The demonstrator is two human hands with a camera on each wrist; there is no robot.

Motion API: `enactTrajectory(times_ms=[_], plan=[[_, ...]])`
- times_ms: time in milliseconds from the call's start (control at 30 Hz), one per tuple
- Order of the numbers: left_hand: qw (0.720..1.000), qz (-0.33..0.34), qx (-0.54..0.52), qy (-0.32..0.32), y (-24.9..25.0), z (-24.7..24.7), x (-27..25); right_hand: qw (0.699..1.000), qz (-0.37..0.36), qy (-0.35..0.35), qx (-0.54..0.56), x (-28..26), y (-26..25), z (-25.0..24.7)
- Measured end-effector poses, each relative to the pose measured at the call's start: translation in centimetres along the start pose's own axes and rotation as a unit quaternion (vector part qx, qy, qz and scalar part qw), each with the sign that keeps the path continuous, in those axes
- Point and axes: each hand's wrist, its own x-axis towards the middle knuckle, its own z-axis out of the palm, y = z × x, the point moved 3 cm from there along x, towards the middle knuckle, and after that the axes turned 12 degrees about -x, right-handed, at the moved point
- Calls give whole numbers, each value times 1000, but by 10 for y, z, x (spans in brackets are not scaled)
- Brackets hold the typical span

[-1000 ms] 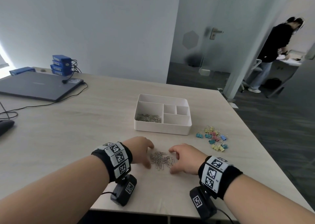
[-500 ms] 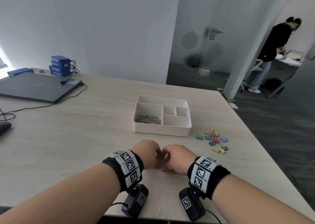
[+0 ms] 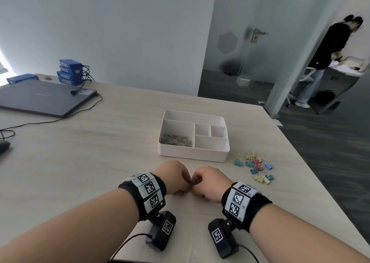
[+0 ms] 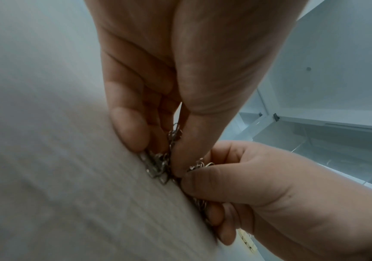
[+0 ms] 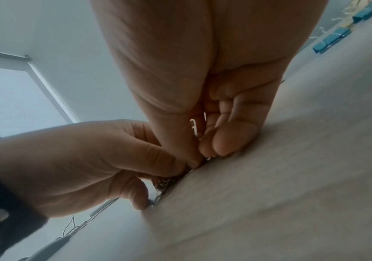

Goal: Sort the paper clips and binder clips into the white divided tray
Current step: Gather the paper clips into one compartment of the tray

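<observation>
Pinching paper clips [image 3: 191, 181] together, both hands [image 3: 192, 179] sit just before the tray [image 3: 192, 155].

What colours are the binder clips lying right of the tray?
The binder clips are blue, yellow and pink; the head view shows them best.

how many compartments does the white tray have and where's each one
5. In the white divided tray: a long one across the back, a large one front left holding paper clips, two small ones in the middle right, and a wide one front right. None seem hidden.
</observation>
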Motion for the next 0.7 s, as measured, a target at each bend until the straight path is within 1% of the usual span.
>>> enactTrajectory(times_ms=[100,233,333,467,567,700], plan=[[1000,2,-31,3,-4,-2,4,1000,-8,-7,0,4,0,-3],[994,-3,-108,-16,-8,-9,7,999,-27,-10,25,10,1,-10],[989,7,-144,-19,-6,-19,10,997,-34,-10,66,14,1,-15],[985,31,-167,-14,-1,-39,15,989,-33,6,143,18,5,-23],[984,41,-174,7,2,-57,23,981,-23,8,192,19,12,-24],[983,53,-160,77,7,-85,41,976,-10,1,216,19,20,-18]])
